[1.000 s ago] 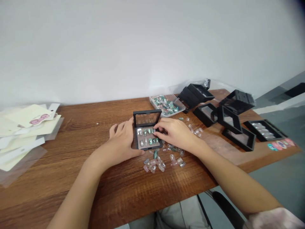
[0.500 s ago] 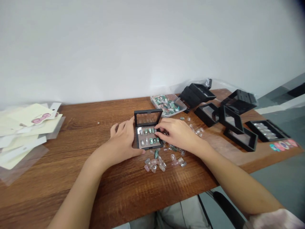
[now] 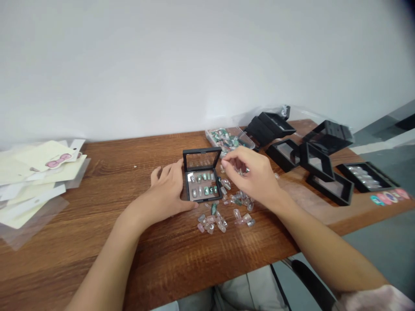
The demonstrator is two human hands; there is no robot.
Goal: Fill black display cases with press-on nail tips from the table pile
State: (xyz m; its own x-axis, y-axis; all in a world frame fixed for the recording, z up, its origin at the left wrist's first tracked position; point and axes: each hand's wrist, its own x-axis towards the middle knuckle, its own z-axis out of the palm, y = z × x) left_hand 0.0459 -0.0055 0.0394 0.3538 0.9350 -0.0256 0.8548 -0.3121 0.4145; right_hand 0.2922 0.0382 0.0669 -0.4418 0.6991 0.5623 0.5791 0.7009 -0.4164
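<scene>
Right hand (image 3: 251, 172) newly up from the black display case (image 3: 202, 151), pinch narrow, contents unseen; left hand (image 3: 165, 190) cupped wide at its 9 o'clock edge.

My right hand (image 3: 251, 172) hides whatever my fingertips (image 3: 225, 158) may be pinching, so I can't tell whether they hold a nail. My left hand (image 3: 165, 188) covers the left side of the black display box (image 3: 202, 199), and the press-on nails (image 3: 203, 188) inside are too small for their designs to be made out. The loose nails (image 3: 212, 221) near the box are also too small to make out. My fingers block part of the near edge of the clear plastic tray (image 3: 227, 139). The stack of cream cards (image 3: 29, 172) runs off the left edge, my right sleeve (image 3: 376, 299) is cut off at the near right corner, and the far black frame (image 3: 329, 137) is blurred.
</scene>
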